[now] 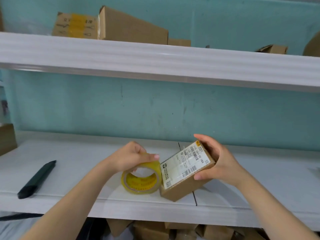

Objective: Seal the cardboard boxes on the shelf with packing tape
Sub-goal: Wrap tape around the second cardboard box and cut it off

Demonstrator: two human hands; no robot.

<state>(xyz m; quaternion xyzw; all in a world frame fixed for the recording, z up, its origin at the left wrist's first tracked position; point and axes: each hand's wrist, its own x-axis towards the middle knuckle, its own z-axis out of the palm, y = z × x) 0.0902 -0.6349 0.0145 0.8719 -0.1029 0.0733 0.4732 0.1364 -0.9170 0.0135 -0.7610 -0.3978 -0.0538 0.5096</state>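
Observation:
A small cardboard box (pixel 183 186) with a white shipping label on top sits tilted on the white middle shelf (pixel 83 153). My right hand (pixel 218 160) grips its far right end, thumb at the near edge and fingers over the far corner. A roll of clear yellowish packing tape (pixel 142 181) stands against the box's left end. My left hand (pixel 131 156) holds the roll from above, thumb pressed on its top and fingers inside the core.
A dark utility knife (pixel 37 179) lies on the shelf at the left. A brown box (pixel 7 139) stands at the far left edge. Several cardboard boxes (pixel 131 26) rest on the upper shelf, and more boxes (pixel 173 231) sit below.

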